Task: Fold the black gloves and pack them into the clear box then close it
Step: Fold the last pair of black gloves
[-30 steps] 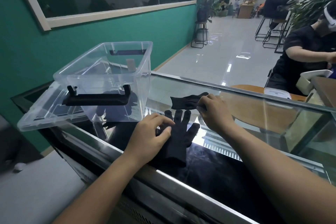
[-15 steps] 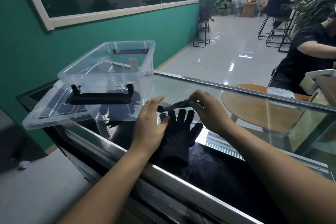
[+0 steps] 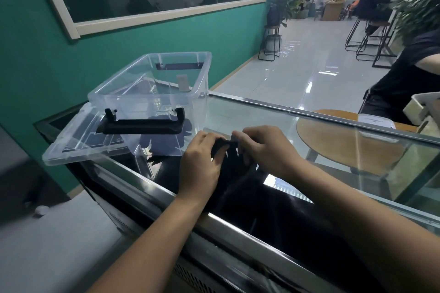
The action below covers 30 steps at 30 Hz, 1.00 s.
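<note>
Clear box (image 3: 152, 83): transparent rigid plastic, rectangular, empty, on its lid (image 3: 78, 140) on the glass bench (image 3: 262, 121). Left hand (image 3: 201, 166) and right hand (image 3: 266, 150) both pinch a limp black glove (image 3: 222, 145).

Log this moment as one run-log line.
step: fold gloves | left hand and right hand pinch one black glove above other glove | clear box open, no gloves inside | lid under box

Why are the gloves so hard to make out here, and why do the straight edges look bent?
Head view: the black gloves blend into the dark glass counter, partly covered by the left hand and right hand. The glass mirrors the room, with a bright glare patch near the right wrist. The wide-angle lens bows the window frame and counter edge. The clear box stays sharp.
</note>
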Each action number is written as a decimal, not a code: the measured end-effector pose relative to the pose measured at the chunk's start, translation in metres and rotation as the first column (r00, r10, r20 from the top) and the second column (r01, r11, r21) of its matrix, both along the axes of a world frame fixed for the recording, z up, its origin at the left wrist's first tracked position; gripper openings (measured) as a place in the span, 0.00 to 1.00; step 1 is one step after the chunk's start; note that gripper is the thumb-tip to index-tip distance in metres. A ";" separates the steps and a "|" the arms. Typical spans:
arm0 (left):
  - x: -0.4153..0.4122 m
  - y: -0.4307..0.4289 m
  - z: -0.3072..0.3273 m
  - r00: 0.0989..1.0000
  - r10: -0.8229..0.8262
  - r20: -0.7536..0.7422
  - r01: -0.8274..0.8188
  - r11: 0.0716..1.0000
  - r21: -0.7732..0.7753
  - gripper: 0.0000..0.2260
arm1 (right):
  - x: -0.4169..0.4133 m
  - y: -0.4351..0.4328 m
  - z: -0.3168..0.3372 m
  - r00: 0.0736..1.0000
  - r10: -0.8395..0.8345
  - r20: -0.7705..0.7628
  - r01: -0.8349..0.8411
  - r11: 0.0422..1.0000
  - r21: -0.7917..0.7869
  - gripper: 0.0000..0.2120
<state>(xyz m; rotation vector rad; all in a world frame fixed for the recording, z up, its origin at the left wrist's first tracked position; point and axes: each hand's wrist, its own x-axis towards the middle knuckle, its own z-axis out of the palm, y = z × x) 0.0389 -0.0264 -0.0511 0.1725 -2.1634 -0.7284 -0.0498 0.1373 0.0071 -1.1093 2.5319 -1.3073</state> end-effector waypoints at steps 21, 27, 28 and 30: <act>0.037 0.013 -0.005 0.965 -0.262 -0.008 0.238 0.887 -0.395 0.05 | -0.055 0.021 -0.028 0.433 0.364 0.825 0.046 0.905 -0.424 0.36; 0.040 0.018 -0.008 0.950 -0.304 0.068 0.305 0.858 -0.414 0.02 | -0.063 0.025 -0.035 0.415 0.350 0.840 0.126 0.892 -0.434 0.41; 0.041 0.019 -0.008 0.947 -0.311 0.077 0.313 0.845 -0.434 0.02 | -0.064 0.024 -0.036 0.431 0.335 0.838 0.129 0.896 -0.425 0.41; 0.043 0.022 -0.008 0.940 -0.327 0.095 0.333 0.822 -0.463 0.02 | -0.068 0.024 -0.040 0.454 0.309 0.836 0.146 0.900 -0.411 0.39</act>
